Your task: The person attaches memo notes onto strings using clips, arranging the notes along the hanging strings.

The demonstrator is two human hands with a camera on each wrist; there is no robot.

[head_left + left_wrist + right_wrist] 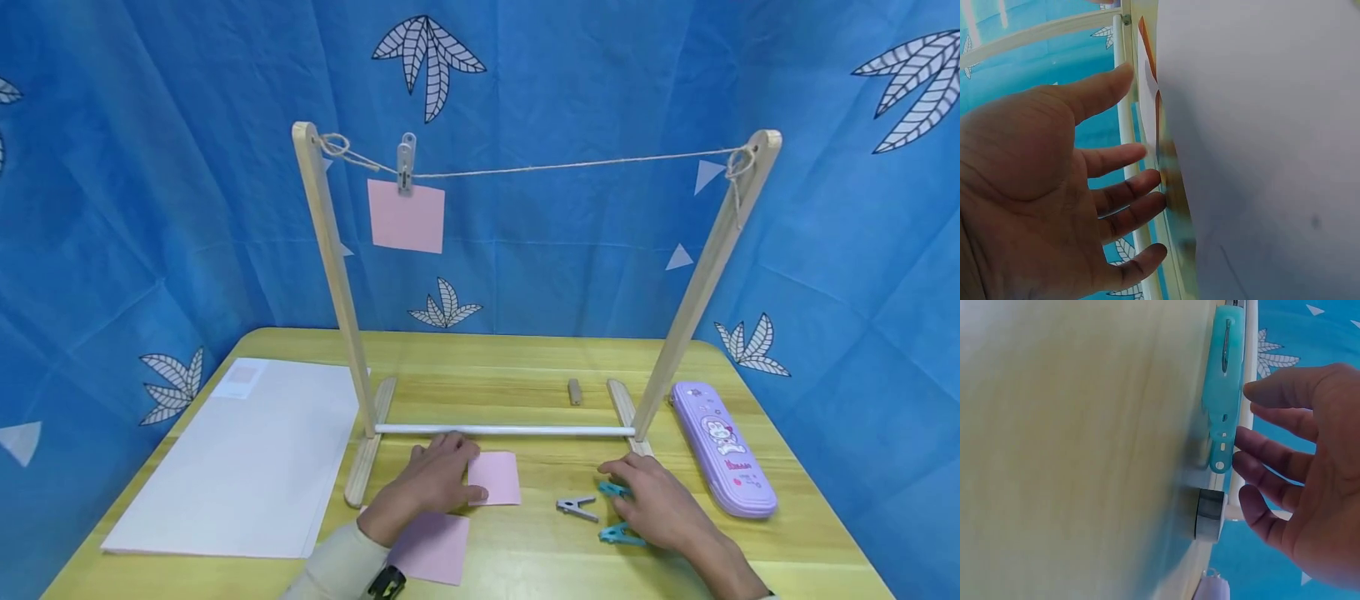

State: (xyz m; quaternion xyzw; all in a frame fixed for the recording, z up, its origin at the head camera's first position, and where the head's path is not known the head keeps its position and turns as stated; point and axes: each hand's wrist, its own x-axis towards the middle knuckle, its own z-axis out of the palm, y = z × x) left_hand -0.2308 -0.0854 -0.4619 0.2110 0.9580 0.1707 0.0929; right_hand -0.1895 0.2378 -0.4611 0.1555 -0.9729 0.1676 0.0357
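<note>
My left hand (442, 475) is beside a small pink paper (495, 479), with the thumb at its left edge; in the left wrist view its fingers are spread and grip nothing. A second pink sheet (435, 550) lies nearer me, partly covered by the left forearm. Over two teal clothespins is my right hand (663, 508), hiding part of the far clothespin (612, 489) and reaching the near clothespin (621, 534). The right wrist view shows loosely bent fingers next to a teal clothespin (1225, 381), not closed round it. A grey clothespin (577, 507) lies to their left.
A wooden frame (693, 292) carries a string (570, 166), where a grey clothespin (406, 165) holds a pink card (408, 218). White paper (247, 467) lies left, a purple pencil case (723, 450) right. A small brown block (574, 392) lies behind the white bar (510, 430).
</note>
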